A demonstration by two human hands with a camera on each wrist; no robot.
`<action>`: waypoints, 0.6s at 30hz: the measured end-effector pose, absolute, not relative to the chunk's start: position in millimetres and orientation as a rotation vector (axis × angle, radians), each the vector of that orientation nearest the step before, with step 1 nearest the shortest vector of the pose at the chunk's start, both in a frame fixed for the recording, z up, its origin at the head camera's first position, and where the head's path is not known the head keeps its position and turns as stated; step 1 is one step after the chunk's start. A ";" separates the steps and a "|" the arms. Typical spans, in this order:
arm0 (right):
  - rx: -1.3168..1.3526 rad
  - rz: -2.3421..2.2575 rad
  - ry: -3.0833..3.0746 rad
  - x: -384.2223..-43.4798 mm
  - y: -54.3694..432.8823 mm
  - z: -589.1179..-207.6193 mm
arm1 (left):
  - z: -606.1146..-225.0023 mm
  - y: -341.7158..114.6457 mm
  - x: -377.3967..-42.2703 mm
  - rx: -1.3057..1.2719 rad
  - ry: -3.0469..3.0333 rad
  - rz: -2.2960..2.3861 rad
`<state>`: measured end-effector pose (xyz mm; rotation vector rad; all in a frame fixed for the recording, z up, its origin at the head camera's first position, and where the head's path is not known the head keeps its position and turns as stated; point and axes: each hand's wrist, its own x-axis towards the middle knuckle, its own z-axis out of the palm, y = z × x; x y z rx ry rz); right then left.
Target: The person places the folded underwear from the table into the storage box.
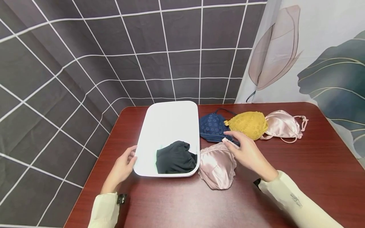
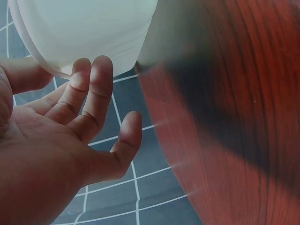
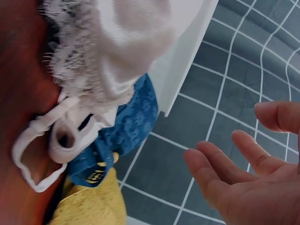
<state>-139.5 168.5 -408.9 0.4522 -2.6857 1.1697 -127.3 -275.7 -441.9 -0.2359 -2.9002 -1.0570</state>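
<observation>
Satin bra (image 1: 218, 164): pale pink, apparently folded cup into cup; lower middle of the head view, right of centre, on the wood-grain table (image 1: 159, 202), just beside the white bin (image 1: 169, 125).
Trim and fittings: fuzzy lace edging (image 3: 77, 61); looped strap (image 3: 41, 124) with slider, lower left of the right wrist view.
Handling, bra: judged light, soft and slippery, the cups springy; lace likely to snag, loose strap likely to trail. Best hold: fingers under the folded cups, thumb on top, strap gathered in.
Right hand (image 1: 251, 155): above the bra's upper right edge; fingers loosely bent, thumb set apart, nothing pinched.
Left hand (image 1: 121, 167): at the bin's lower left side; fingers slightly bent and partly spread, some tips against the outer wall.
Handling, bin: judged stiff, smooth and fairly light; best held by the rim at opposite sides.
Bin contents: black garment (image 1: 175, 158), folded, lower right corner.
Row at right of centre: navy lace bra (image 1: 212, 126), yellow lace bra (image 1: 248, 123), second pink bra (image 1: 282, 124), left to right.
Backdrop: dark grid-patterned cloth (image 1: 182, 63), upper left and centre.
</observation>
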 end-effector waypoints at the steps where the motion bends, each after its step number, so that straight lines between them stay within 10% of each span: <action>1: 0.442 1.170 -2.679 -138.8 169.7 -411.0 | -442.0 -275.6 -127.4 -0.237 -2.900 -1.056; 18: 0.412 1.223 -2.735 -120.4 187.3 -445.9 | -439.0 -274.6 -127.0 -0.229 -2.915 -1.064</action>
